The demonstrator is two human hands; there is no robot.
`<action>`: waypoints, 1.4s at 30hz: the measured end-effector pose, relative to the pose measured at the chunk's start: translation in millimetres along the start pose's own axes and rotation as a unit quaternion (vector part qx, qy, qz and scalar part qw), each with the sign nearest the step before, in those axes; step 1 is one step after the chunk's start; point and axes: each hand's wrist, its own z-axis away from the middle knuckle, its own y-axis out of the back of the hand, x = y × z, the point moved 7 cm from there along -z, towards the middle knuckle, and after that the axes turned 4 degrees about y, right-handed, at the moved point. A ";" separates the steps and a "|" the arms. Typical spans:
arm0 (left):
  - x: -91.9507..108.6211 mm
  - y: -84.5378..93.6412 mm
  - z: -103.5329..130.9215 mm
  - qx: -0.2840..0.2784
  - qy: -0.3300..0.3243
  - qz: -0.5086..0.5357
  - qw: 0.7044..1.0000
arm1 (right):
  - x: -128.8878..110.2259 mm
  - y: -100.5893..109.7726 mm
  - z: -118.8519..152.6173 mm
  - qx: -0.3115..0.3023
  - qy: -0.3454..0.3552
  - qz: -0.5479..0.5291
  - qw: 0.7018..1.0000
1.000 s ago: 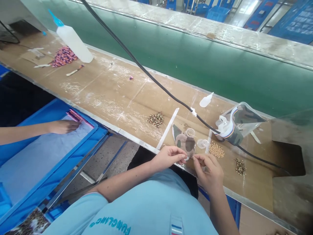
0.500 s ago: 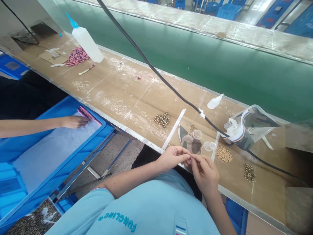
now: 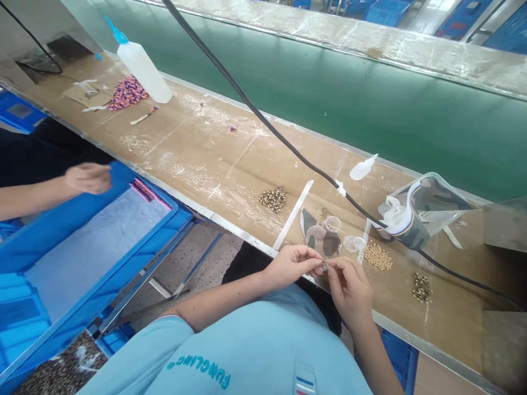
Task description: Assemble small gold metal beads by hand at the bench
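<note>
At the front edge of the bench, my left hand [image 3: 294,266] and my right hand [image 3: 349,282] meet with their fingertips pinched together. Something tiny shows between them, too small to name. Just beyond the fingers lies a camouflage cloth [image 3: 323,241], with a small clear cup [image 3: 331,224] on its far edge. To the right of the cloth sits a second clear dish [image 3: 354,243]. A pile of small tan beads [image 3: 377,257] lies beyond my right hand, and a pile of dark and gold pieces [image 3: 422,288] is farther right. Another such pile [image 3: 272,200] is at the left.
A black cable [image 3: 255,109] hangs diagonally across the bench. A camouflage pouch [image 3: 415,219] and a small white bottle [image 3: 363,167] stand beyond. At left are a large bottle [image 3: 144,71], a pink-purple pile [image 3: 128,92], and a co-worker's hand [image 3: 88,178] over a blue bin [image 3: 164,219].
My right fingertips have shifted slightly right and turned, while my left hand stays nearly still. The co-worker's hand has drawn back left from the pink-edged strip in the bin.
</note>
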 end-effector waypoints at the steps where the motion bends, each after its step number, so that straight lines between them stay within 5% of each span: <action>1: -0.2 0.2 0.0 0.000 0.000 -0.001 1.000 | -0.9 -0.2 -0.9 -0.004 0.004 0.002 1.000; 42: -0.8 0.0 1.1 0.005 -0.004 -0.010 1.000 | -4.3 -5.0 5.0 0.013 0.045 0.023 0.999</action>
